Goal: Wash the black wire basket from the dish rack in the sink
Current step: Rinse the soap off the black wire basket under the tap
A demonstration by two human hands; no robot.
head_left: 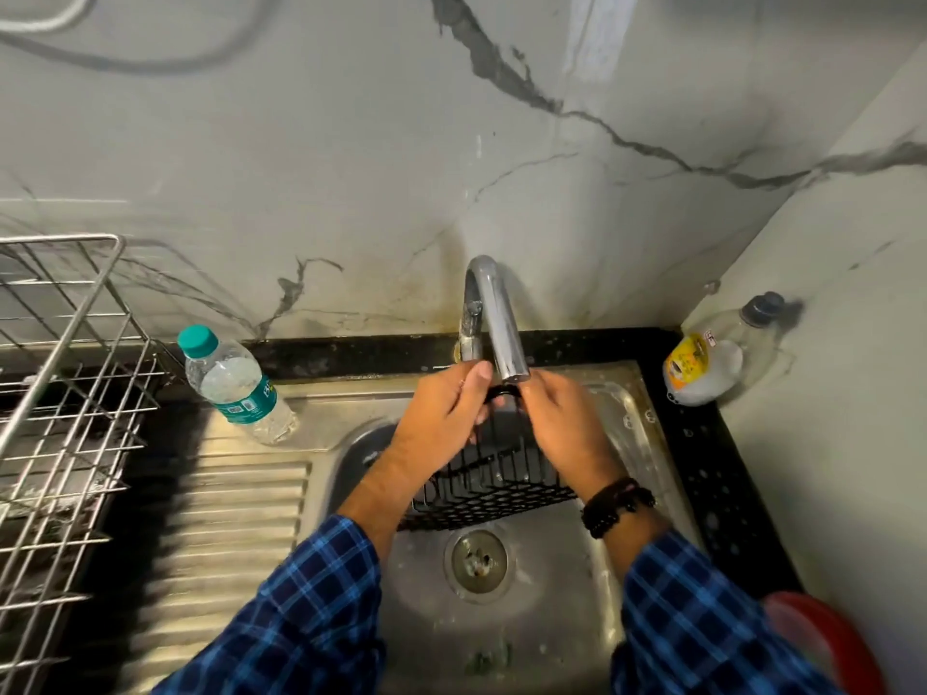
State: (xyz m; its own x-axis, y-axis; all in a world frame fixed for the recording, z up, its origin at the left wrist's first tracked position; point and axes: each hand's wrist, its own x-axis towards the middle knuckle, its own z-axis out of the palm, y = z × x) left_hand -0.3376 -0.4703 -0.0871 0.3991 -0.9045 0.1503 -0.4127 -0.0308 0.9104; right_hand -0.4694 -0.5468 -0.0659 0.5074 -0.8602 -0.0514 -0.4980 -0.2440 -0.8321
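Note:
The black wire basket hangs over the steel sink, just above the drain. My left hand and my right hand both grip its upper edge, close together, right under the spout of the chrome tap. The basket's mesh bottom faces me and tilts down. The hands hide most of its top rim. No stream of water is clear to see. The metal dish rack stands on the left of the drainboard.
A plastic water bottle with a teal cap stands at the sink's back left corner. A soap bottle lies in the back right corner. A red object sits at the lower right. The ribbed drainboard lies left of the basin.

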